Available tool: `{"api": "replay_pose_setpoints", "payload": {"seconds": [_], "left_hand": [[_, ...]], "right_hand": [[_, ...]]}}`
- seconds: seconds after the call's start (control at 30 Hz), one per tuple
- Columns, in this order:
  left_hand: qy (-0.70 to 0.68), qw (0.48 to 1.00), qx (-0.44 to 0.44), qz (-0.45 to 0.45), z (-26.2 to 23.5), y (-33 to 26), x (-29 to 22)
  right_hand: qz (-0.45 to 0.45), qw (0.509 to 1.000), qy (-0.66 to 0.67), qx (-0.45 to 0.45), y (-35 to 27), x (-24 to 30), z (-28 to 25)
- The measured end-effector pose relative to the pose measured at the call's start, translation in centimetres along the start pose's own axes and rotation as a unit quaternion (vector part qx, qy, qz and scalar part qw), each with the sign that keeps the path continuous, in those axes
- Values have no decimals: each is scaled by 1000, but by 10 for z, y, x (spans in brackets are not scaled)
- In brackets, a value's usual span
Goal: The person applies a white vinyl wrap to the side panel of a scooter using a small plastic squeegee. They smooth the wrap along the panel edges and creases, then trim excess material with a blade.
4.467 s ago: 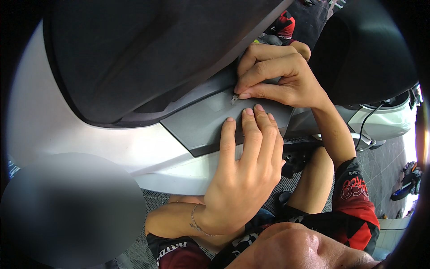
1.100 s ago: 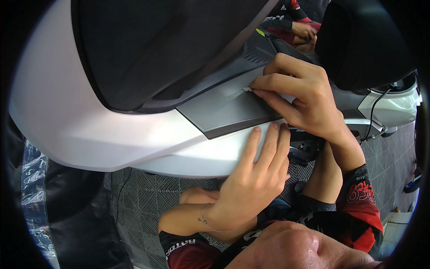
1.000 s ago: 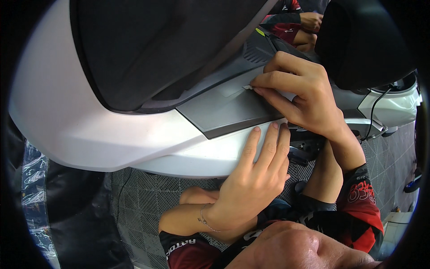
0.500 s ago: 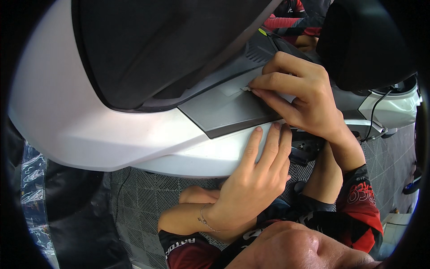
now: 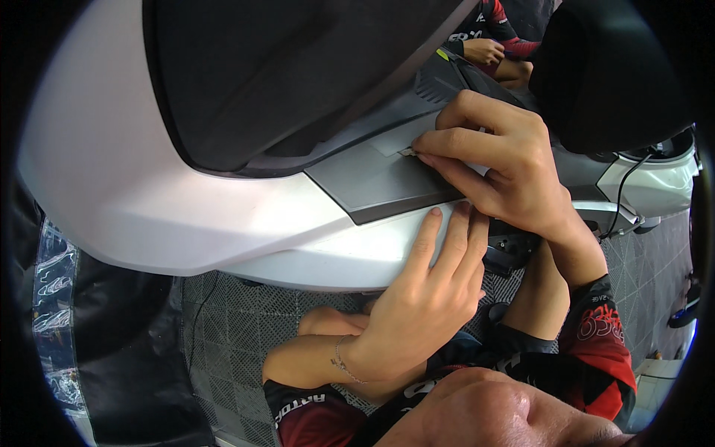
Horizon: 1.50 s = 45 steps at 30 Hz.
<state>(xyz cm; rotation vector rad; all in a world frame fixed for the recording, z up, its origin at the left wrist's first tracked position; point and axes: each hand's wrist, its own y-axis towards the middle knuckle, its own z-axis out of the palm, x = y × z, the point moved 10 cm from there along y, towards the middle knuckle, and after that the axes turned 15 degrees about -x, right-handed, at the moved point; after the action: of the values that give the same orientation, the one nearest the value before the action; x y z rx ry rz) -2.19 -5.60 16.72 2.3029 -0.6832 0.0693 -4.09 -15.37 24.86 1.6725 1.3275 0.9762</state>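
A white body panel (image 5: 253, 212) of what looks like a motor scooter curves across the view, with a flat dark grey trim panel (image 5: 365, 182) set into it. My right hand (image 5: 506, 160) is closed in a pinch over the grey panel. Thumb and forefinger hold a small pale, shiny sliver (image 5: 407, 152) against its surface; most of it is hidden by the fingertips, so its kind is unclear. My left hand (image 5: 428, 302) rests with extended fingers on the white panel, just below the grey panel's lower edge. Those fingers hold nothing.
A large black panel (image 5: 283, 74) rises beyond the grey trim, and a black rounded part (image 5: 611, 74) stands at the right. A black cable (image 5: 620, 194) hangs beside another white part. At the far side sits another person, one hand (image 5: 484, 51) visible. Patterned floor tiles (image 5: 246, 328) lie below.
The scooter panels appear slightly shifted up and to the right in view. My right hand keeps its pinch at nearly the same spot. The other person's hand has come into view.
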Motion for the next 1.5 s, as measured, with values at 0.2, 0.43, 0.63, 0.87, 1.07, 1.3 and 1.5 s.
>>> {"api": "replay_pose_setpoints", "payload": {"seconds": [0.2, 0.43, 0.63, 0.87, 1.07, 1.3, 1.5], "left_hand": [[2, 1000, -6, 4, -1, -1, -1], [-8, 1000, -15, -8, -3, 0, -1], [-76, 993, -77, -51, -10, 7, 5], [108, 967, -146, -181, -33, 24, 62], [139, 975, -70, -161, -2, 38, 45], [195, 969, 12, -150, 35, 55, 31], [252, 955, 68, -140, 47, 55, 24]], "right_hand": [[4, 1000, 8, -6, 2, 0, 0], [12, 1000, 21, 4, 4, 1, 1], [117, 991, 33, -48, -13, -34, -29], [208, 977, -1, -46, -64, -98, -50], [201, 977, -36, -64, -72, -121, -55], [240, 969, -4, -63, -88, -141, -58], [208, 978, 10, -34, -75, -129, -38]]}}
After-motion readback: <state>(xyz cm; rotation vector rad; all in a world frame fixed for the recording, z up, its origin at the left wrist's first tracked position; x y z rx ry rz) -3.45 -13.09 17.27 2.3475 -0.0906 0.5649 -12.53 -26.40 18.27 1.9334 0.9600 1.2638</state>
